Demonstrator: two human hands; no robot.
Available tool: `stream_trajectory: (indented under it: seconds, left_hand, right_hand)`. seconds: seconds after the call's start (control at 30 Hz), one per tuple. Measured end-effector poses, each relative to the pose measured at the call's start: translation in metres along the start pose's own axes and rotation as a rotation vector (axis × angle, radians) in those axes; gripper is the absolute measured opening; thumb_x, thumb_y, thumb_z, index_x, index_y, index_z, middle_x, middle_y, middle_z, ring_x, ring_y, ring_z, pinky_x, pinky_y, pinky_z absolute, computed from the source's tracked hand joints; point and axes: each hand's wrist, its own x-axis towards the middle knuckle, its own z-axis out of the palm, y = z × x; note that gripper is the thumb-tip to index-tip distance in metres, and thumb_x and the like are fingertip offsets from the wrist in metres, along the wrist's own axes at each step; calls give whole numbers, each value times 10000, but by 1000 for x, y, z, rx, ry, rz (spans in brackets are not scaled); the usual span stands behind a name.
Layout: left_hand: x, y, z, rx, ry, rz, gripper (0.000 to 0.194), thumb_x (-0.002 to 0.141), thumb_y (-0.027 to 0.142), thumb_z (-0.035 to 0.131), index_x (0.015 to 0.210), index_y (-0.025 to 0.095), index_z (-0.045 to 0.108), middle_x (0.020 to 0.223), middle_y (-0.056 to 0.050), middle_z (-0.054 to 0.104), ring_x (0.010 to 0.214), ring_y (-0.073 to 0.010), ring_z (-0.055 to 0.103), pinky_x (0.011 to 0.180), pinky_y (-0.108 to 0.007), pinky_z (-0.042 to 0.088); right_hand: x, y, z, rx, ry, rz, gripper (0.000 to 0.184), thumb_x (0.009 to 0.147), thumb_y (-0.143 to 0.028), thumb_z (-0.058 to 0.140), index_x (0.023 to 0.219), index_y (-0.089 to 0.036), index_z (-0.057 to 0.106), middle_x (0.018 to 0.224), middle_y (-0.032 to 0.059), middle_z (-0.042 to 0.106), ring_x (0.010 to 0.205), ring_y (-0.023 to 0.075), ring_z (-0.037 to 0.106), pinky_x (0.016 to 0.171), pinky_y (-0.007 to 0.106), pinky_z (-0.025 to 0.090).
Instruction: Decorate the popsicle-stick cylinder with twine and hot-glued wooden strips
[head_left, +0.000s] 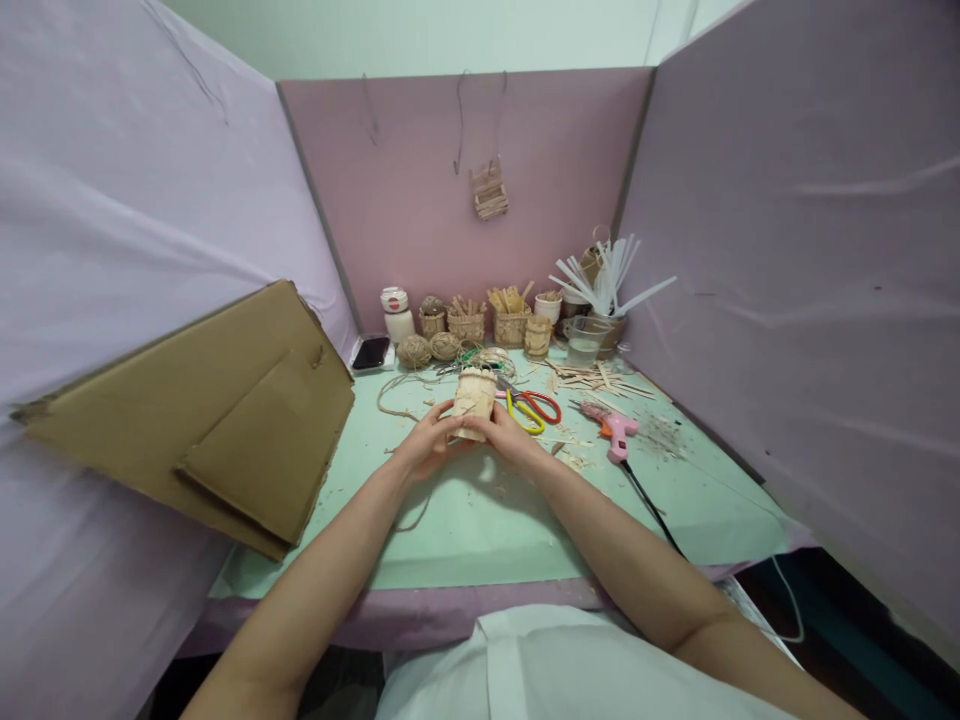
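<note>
Both my hands hold a small basket made of wooden sticks upright over the green table. My left hand grips its left lower side with curled fingers. My right hand grips the right lower side the same way. A length of twine trails on the table to the left of the basket.
Red and yellow scissors and a pink glue gun with a black cord lie to the right. Loose sticks, baskets of sticks, twine balls, a white jar and a phone line the back. Cardboard sheets lean at the left.
</note>
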Motion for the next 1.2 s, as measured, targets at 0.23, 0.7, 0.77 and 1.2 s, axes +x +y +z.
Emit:
stream_trajectory:
  seconds: [0.23,0.7,0.77,1.2]
  left_hand:
    - [3,6,-17,-214,-227,-199,396,864,236,627,1230,87,632,1105,-148,747,992,-243,715,1038,-400,493]
    - [-2,10,-20,-379,-294,-127,684,921,317,559,1512,67,323,1214,-194,699,1122,-273,685,1001,-376,515]
    - [-1,10,-19,-382,-286,-119,673,924,316,553,1507,64,331,1198,-192,706,1106,-270,692,993,-373,520]
    - [0,3,-22,-284,-164,-84,575,785,251,712,1330,160,551,1077,-122,749,1059,-274,699,1045,-486,485]
  right_hand:
    - [-29,-36,-12,-349,-115,-132,611,835,-422,658,1367,-176,486,1320,124,634,1170,239,617,993,387,490]
    - [-81,-62,-164,-1348,395,328,362,911,-429,518,725,-172,692,729,124,704,738,246,652,633,301,382]
    - [-85,-57,-176,-1394,410,373,409,911,-468,509,702,-174,703,741,142,703,754,266,659,624,307,377]
    - [-63,-38,-178,-1338,347,442,443,856,-465,542,520,-217,689,634,91,677,683,248,653,675,325,411]
